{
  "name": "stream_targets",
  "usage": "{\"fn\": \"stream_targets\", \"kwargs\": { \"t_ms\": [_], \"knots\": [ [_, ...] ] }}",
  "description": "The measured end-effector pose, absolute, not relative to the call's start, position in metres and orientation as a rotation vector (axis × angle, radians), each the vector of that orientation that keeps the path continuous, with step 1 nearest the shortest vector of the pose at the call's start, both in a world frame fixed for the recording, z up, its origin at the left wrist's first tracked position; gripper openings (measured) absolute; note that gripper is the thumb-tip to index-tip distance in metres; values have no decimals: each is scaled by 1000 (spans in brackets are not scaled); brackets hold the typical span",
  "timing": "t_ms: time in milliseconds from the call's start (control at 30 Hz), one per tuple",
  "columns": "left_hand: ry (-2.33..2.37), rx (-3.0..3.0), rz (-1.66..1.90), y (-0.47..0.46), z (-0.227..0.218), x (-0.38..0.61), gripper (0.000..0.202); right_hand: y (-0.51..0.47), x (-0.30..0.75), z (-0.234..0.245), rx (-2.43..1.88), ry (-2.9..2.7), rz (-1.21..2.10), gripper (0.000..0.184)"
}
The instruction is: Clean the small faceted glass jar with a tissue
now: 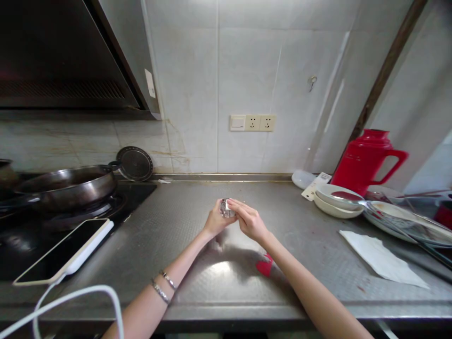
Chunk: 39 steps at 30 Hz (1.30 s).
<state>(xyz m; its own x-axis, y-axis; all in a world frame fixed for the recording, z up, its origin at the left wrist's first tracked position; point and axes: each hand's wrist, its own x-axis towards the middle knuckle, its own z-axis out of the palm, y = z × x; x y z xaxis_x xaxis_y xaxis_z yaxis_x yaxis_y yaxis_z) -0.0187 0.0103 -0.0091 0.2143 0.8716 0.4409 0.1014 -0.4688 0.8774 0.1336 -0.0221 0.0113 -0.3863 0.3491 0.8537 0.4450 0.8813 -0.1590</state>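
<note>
Above the middle of the steel counter, my left hand [214, 222] is closed round a small clear glass-like object [223, 211] with a shiny, faceted look. My right hand [252, 221] meets it from the right, its fingers laid over the object's top and side. Under those fingertips shows a small white piece [228, 203]; whether it is a cap or a bit of tissue I cannot make out. My palms hide most of the object. A red patch [264, 265] lies on the counter beside my right forearm.
Left, a steel pan [76, 190] sits on the black stove, with a phone [63, 252] and its white cable [88, 289] nearer. Right stand a red thermos [365, 162], stacked bowls [337, 207], plates [399, 221] and a white napkin [383, 259]. Sockets [253, 123] are on the wall.
</note>
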Motion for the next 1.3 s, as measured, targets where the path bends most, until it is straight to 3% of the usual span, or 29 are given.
{"fn": "stream_targets", "kwargs": {
  "t_ms": [233,567,900,1000,1100,1300],
  "knots": [
    [858,1694,1297,4,-3,-18,61,-17,137,12,-733,-1816,-27,30],
    [778,1602,1351,6,2,-19,58,-27,133,13,-536,-1996,-138,43],
    [875,1703,1285,-4,6,-19,61,-16,132,7,-839,-1657,320,29],
    [883,1687,1295,-6,11,-20,57,-13,134,9,-774,-1680,602,37],
    [890,1636,1230,-7,15,-21,53,-14,136,12,-646,-1750,841,58],
    [927,1595,1102,-5,13,-22,55,-17,133,5,-690,-1753,871,82]
  ]
}}
